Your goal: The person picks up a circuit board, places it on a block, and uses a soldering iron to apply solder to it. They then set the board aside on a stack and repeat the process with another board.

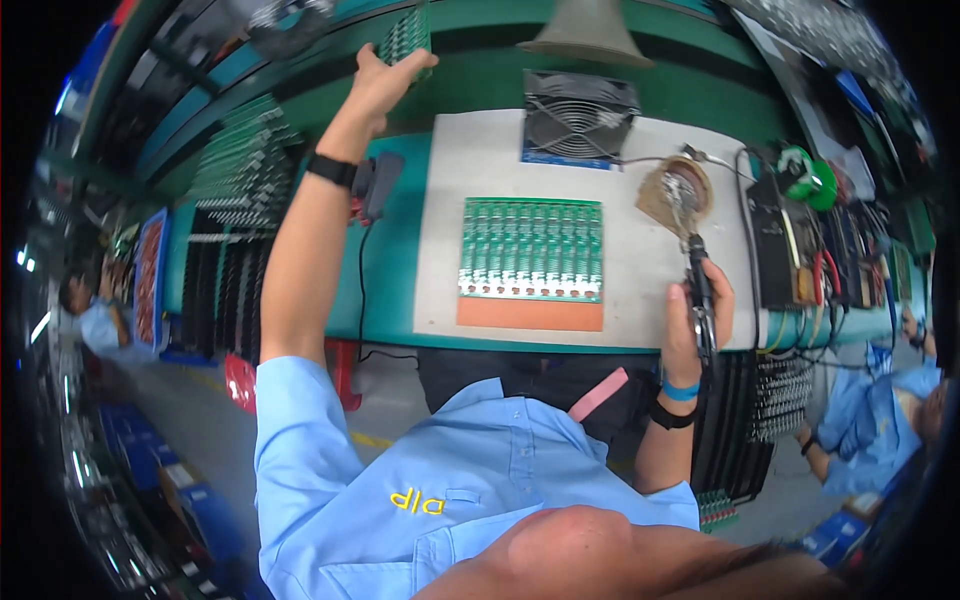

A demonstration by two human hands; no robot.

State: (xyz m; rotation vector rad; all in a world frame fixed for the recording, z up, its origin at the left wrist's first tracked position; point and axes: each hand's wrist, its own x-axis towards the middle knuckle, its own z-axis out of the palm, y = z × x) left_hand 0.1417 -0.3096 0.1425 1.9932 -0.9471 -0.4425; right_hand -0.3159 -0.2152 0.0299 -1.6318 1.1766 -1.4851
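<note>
Board point(405, 36) at eleven o'clock, tool point(699, 275) near four

I judge the board best handled by its edges, with a light pinch that spares its face. My left hand point(380, 90) has its thumb and fingers closed on it, well apart from the panel point(531, 245) lying flat before me, from which I read the clock. My right hand point(681, 335) has its fingers wrapped around the tool, probably a soldering iron; I would do well to hold its metal end clear of skin while I reach.

The board is green and tilted, with pale rows; its parts are too small to tell. The panel is green too, in repeated columns, with a whitish band at six o'clock and an orange-brown strip point(530, 315) beyond. It lies on a pale sheet point(450, 150) over the teal counter point(393, 290). A round dish point(700, 185) sits at two o'clock, a black fan point(575, 118) at one.
</note>
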